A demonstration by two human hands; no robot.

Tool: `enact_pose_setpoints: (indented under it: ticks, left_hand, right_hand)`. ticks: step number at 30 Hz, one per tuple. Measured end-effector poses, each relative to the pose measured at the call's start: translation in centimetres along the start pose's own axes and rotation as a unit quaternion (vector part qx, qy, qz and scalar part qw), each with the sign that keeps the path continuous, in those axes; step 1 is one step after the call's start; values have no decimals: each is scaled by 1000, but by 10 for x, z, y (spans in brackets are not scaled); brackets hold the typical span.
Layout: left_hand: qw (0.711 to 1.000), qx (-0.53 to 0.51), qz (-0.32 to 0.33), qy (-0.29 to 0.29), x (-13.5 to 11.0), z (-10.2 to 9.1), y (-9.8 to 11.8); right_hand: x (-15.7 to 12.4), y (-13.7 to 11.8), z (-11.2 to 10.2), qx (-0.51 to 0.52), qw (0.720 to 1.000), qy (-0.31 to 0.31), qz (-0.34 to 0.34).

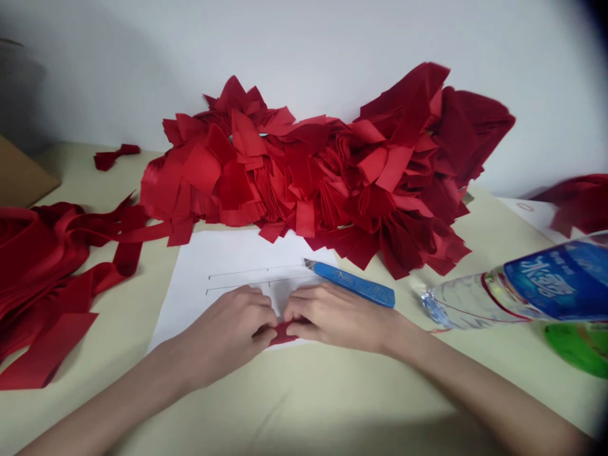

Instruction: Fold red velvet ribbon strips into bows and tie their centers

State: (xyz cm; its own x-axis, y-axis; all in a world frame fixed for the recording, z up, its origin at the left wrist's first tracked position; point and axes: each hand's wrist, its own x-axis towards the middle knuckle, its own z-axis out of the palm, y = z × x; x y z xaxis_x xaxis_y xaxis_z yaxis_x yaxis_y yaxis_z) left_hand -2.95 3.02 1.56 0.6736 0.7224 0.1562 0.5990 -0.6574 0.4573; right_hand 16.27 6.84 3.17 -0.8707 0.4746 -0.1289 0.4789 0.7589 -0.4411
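My left hand and my right hand meet over a small folded piece of red fabric, and the fingertips of both pinch it from either side. Most of that piece is hidden by my fingers. Both hands rest on a white paper sheet with ruled pencil lines. Just beyond my right hand lies a blue utility knife, its blade end pointing left. A large heap of cut red fabric strips rises behind the paper.
Long red fabric bands lie at the left, and a small red bow-shaped piece sits behind them. A clear plastic water bottle with a blue label lies at the right, above a green object. More red fabric lies at the far right, and cardboard shows at the far left.
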Motion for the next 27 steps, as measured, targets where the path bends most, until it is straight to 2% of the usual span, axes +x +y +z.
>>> enact_pose_setpoints:
  ticks: [4,8,12,14,16,19,21,27]
  left_hand:
    - [999,21,-15,-24,-2,-1,3]
    - [992,117,28,-31,-8,1,-1]
    - [968,230,96,-14,-17,8,-3]
    - [958,252,133,16,-22,12,-2]
    - [949,261,164,70,-27,15,0]
    - [936,263,189,136,-33,18,1]
    - [936,256,195,141,-34,19,0]
    - [944,239,200,108,-34,17,-2]
  right_hand:
    - [-2,-5,1,-115,993,14,-24]
    - [-3,-5,6,-214,973,45,-68]
    - [-6,-4,15,-291,947,91,-105]
    - [-9,-6,21,-314,933,127,-125]
    - [-13,-8,25,-334,916,161,-157]
    - [-15,-10,29,-356,896,180,-197]
    - [-16,-9,29,-362,892,176,-207]
    - [-21,-1,26,-352,893,156,-232]
